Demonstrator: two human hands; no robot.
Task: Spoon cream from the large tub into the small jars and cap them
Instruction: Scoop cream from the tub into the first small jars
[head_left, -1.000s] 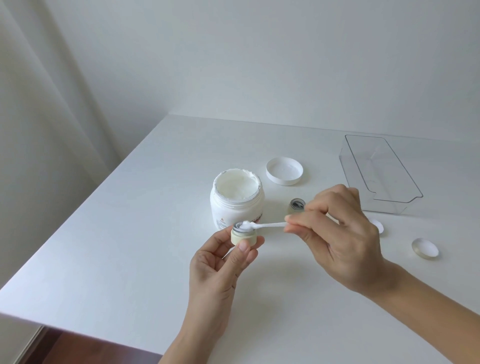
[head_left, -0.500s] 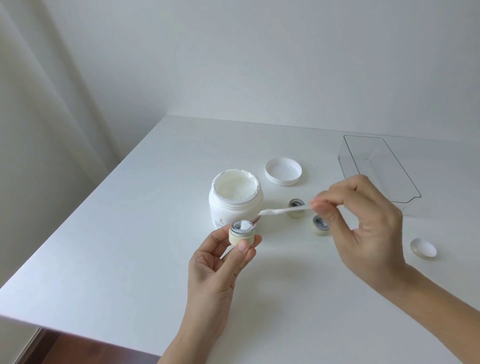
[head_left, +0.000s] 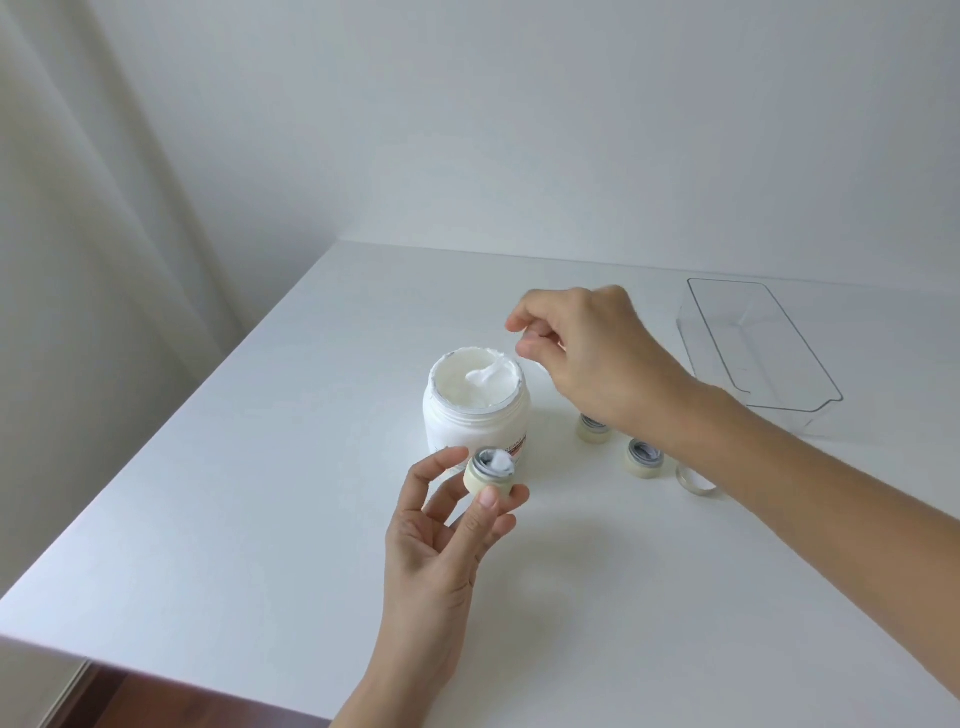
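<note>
The large white tub (head_left: 475, 415) stands open at mid-table, full of cream. My right hand (head_left: 587, 353) hovers just right of its rim, pinching a small white spoon (head_left: 493, 371) whose tip dips into the cream. My left hand (head_left: 441, 530) holds a small cream-coloured jar (head_left: 491, 475) in front of the tub, upright, with a dab of cream inside. Two more small open jars (head_left: 592, 428) (head_left: 644, 457) stand on the table to the right, partly hidden by my right forearm.
A clear plastic tray (head_left: 753, 343) sits at the back right of the white table (head_left: 260, 493). A small round cap (head_left: 693, 480) lies beside the jars, under my forearm. The table's left and front edges are close.
My right hand lifted the spoon away from the small jar and carried it back and left into the tub. The tub's lid is now hidden behind that hand. My left hand stayed put.
</note>
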